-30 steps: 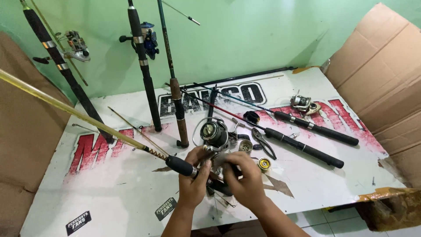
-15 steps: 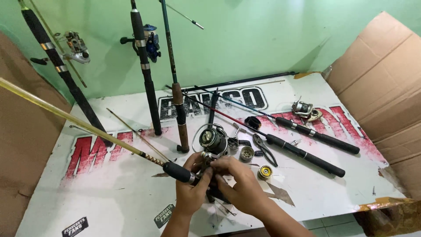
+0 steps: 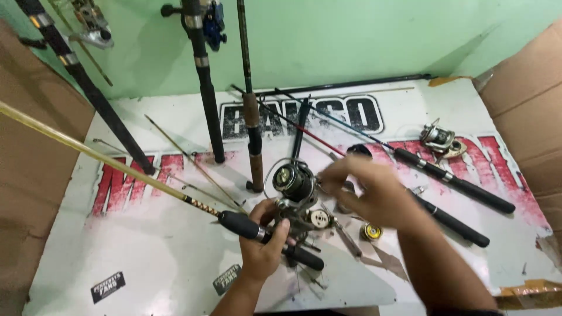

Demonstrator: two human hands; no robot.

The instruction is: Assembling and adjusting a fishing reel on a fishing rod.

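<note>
1. Left hand (image 3: 261, 248) wrapped around the black foam handle (image 3: 246, 225) of a yellow fishing rod (image 3: 105, 158), grip pressed tight on it near the front edge of the white worktop (image 3: 146, 263).
2. Spinning reel (image 3: 295, 190) seated on that rod just right of the left hand, dark spool facing up, metal body just below it.
3. Right hand (image 3: 369, 190) blurred, hovering just right of the reel with fingers loosely spread; cannot tell whether anything is pinched in that grip.
4. Small yellow round part (image 3: 371, 232) lying on the worktop below the right hand.
5. Two black-handled rods (image 3: 456, 184) lying diagonally at right, a second small reel (image 3: 440, 139) at far right beyond them.
6. Several dark rods (image 3: 202, 76) leaning upright against the green wall (image 3: 351, 35) at the far side; cardboard (image 3: 527, 105) at the right edge.
</note>
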